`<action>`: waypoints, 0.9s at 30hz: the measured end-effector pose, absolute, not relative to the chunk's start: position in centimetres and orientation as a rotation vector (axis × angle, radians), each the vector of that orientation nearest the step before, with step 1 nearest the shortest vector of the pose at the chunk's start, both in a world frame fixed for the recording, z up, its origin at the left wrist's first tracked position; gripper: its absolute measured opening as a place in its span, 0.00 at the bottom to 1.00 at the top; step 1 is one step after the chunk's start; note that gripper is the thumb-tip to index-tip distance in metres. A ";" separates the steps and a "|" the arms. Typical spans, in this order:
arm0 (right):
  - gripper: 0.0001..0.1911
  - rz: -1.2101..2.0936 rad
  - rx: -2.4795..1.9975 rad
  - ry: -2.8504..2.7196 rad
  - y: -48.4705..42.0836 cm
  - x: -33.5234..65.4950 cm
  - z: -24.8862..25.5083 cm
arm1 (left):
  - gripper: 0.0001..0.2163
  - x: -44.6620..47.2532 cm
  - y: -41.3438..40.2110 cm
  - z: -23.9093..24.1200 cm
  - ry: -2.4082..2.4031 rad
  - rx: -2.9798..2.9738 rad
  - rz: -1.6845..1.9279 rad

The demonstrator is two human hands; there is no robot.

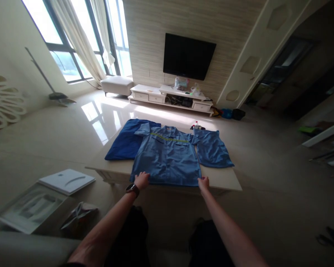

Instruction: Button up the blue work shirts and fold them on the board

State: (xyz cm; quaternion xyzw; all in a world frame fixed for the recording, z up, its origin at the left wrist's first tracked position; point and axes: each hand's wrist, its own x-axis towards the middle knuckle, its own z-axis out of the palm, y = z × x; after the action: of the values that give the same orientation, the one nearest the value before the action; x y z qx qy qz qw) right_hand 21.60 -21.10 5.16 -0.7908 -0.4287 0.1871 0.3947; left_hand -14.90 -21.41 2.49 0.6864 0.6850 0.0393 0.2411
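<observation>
A blue-grey short-sleeved work shirt lies spread flat, collar away from me, with a yellow-green stripe across its chest. My left hand is closed on the hem near its left corner; a dark watch is on that wrist. At the right corner of the hem, my right hand pinches the cloth. A darker blue folded garment lies partly beneath the shirt's left sleeve. To the right lies another blue-grey garment, touching the right sleeve. All three rest on a low, light-coloured table.
A bottle with a red cap stands at the table's far side. White boxes and a crumpled bag are at lower left. Beyond the table are a TV cabinet, a stool and a dustpan.
</observation>
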 end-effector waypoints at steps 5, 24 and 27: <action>0.08 0.747 -1.820 -1.535 -21.7 17.0 -0.1 | 0.08 -8.5 -19.3 1.3 1.710 1.736 0.272; 0.11 0.582 -1.726 -2.295 -19.7 8.6 -1.1 | 0.13 -5.1 -16.7 4.1 1.690 1.507 0.787; 0.08 0.629 -1.697 -2.121 -19.7 9.2 0.4 | 0.21 -5.4 -17.5 3.8 1.663 1.273 0.813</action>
State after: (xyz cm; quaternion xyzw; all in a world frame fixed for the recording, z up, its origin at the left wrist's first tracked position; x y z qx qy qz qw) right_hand 9.23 -19.74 0.42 -0.5992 -0.7488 0.2221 0.1758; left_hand -5.36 -17.51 3.83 0.5110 0.6673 0.3262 0.4327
